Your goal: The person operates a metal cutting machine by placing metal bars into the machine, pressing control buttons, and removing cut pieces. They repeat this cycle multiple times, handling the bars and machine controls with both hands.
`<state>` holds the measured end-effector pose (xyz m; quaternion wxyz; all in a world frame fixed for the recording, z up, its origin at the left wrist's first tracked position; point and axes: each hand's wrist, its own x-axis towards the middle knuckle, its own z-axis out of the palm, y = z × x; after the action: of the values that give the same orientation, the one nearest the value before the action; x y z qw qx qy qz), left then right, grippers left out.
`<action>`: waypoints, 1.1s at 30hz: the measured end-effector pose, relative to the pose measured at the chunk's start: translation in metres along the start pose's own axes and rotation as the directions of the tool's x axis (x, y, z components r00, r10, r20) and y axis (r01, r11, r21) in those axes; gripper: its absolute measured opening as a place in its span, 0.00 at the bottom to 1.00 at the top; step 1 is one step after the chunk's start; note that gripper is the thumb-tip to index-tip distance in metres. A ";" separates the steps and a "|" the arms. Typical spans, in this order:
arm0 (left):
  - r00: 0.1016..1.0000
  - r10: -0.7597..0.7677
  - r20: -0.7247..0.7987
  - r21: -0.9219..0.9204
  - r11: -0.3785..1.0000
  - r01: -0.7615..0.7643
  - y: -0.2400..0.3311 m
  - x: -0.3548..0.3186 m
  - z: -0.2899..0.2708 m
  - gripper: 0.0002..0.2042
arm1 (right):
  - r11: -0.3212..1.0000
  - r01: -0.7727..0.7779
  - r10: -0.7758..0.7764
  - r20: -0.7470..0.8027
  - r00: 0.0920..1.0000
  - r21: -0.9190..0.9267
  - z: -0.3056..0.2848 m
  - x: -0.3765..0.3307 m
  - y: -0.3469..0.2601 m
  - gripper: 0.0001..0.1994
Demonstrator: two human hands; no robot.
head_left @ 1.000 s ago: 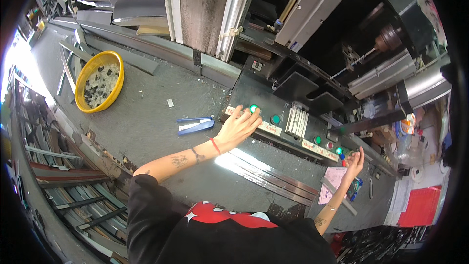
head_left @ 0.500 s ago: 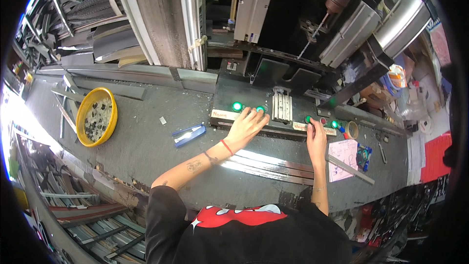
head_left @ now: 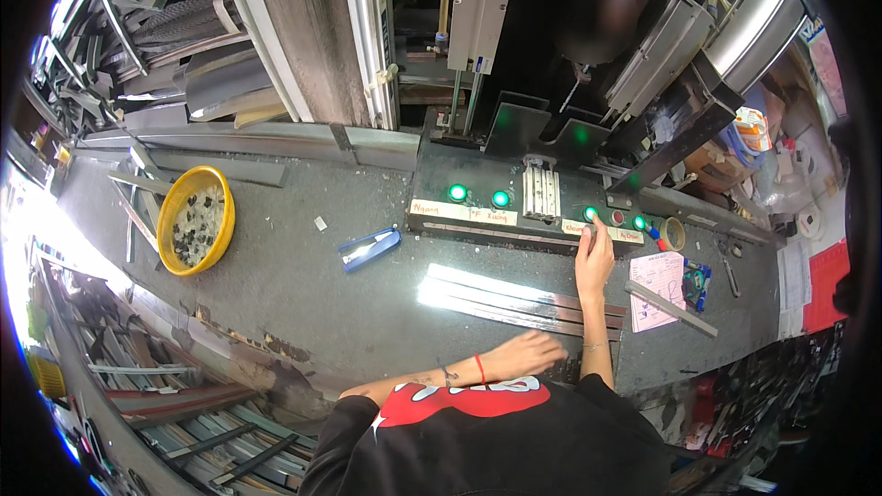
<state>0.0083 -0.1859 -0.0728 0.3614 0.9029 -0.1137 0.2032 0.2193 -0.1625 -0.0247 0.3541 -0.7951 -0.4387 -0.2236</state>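
A yellow basin [head_left: 165, 243] of small pale and dark pieces stands on the grey bench [head_left: 276, 285], left of a blue stapler-like tool [head_left: 369, 250]. The left hand [head_left: 522, 355], loosely extended, hovers before the metal strips [head_left: 514, 306]. Behind them, a green button [head_left: 590, 214] glows on the black control box [head_left: 478, 172]; the right hand's [head_left: 595, 259] fingertips meet it, but I cannot tell how far its fingers close. Rightward, a grey bar [head_left: 680, 311] crosses a pink sheet [head_left: 654, 268].

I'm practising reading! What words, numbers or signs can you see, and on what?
I won't copy words, but writing shows on:
Left cream label strip, below two green buttons: handwritten.
Right cream label strip: handwritten, partly behind the right hand.
Pink paper sheet: too small to read.
Sheet, upper right edge: blue letters, blurred.
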 end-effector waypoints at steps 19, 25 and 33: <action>0.990 -0.031 0.141 -0.012 0.999 0.033 -0.010 -0.010 0.023 0.11 | 0.934 -0.322 0.337 -0.080 0.938 0.154 0.017 -0.005 -0.004 0.09; 0.990 -0.062 0.123 -0.085 0.994 0.073 -0.007 -0.009 0.017 0.10 | 0.929 -0.344 0.354 -0.056 0.934 0.137 0.018 -0.006 -0.002 0.08; 0.994 -0.051 0.094 -0.088 0.994 0.059 -0.004 -0.006 0.013 0.10 | 0.944 -0.300 0.313 -0.092 0.945 0.137 0.016 -0.006 -0.005 0.08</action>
<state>0.0080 -0.1917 -0.0870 0.4018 0.8967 -0.1141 0.1464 0.2129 -0.1517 -0.0376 0.4564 -0.8169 -0.3015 -0.1834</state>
